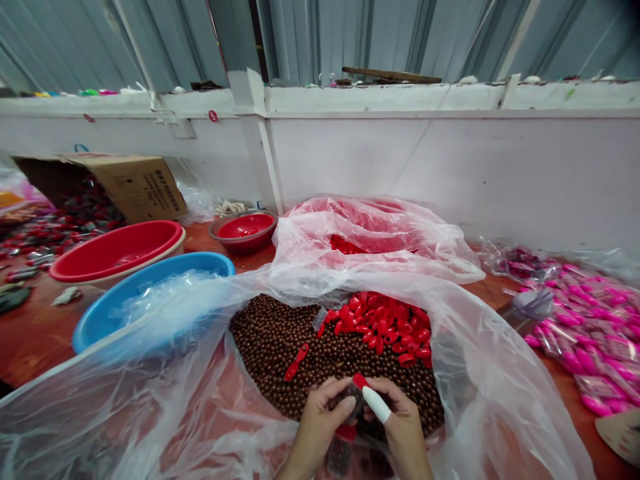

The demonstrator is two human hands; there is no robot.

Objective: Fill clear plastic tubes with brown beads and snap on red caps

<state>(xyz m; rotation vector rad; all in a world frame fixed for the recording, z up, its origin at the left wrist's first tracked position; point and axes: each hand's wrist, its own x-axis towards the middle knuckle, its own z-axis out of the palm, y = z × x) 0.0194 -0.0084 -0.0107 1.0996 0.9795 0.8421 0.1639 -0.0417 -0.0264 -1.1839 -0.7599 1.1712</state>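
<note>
My left hand [317,413] is closed around a small clear plastic container [356,398] that looks dark with brown balls inside. My right hand [403,417] has a white covering on its thumb and pinches a red cap [359,381] at the container's top. Both hands are over a heap of round brown balls [275,333] in a clear plastic bag [480,347]. Red plastic caps [387,323] are piled on the heap's far right part. A red scoop-like piece [297,362] lies on the balls. Below my hands is another filled container [339,457] with a red top.
To the left stand a blue basin [90,327] holding clear plastic pieces and a red basin [63,270]. Behind are a smaller red bowl [247,225] and a pinkish plastic bag [370,220]. Pink packaged items [590,327] spread at right. A cardboard box [145,190] lies far left.
</note>
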